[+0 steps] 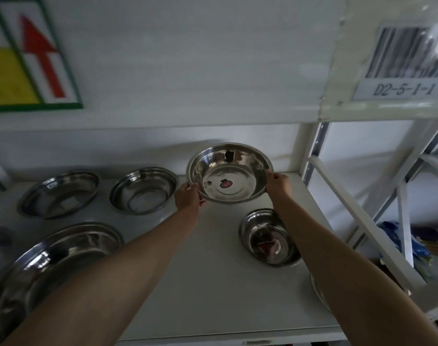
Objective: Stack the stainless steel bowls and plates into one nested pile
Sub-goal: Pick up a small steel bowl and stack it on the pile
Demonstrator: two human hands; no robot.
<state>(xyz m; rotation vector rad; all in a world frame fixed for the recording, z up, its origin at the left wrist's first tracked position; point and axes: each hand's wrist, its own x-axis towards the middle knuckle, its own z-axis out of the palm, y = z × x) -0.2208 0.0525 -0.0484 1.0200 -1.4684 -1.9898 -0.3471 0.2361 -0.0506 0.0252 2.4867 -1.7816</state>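
A shiny steel bowl (229, 172) with a small red sticker inside is tilted toward me above the back of the shelf. My left hand (188, 199) grips its left rim and my right hand (278, 183) grips its right rim. Other steel pieces lie apart on the white shelf (213, 270): a shallow plate (59, 194) at the back left, a bowl (143, 191) beside it, a large wide plate (50, 268) at the front left, and a small bowl (268, 237) under my right forearm. A further steel rim (317, 293) peeks out beneath my right arm.
A white wall backs the shelf, with a sign bearing a red arrow (38, 58) at the upper left. The upper shelf beam carries a barcode label (402, 66). White rack struts (362, 221) and coloured packets (417, 248) stand to the right.
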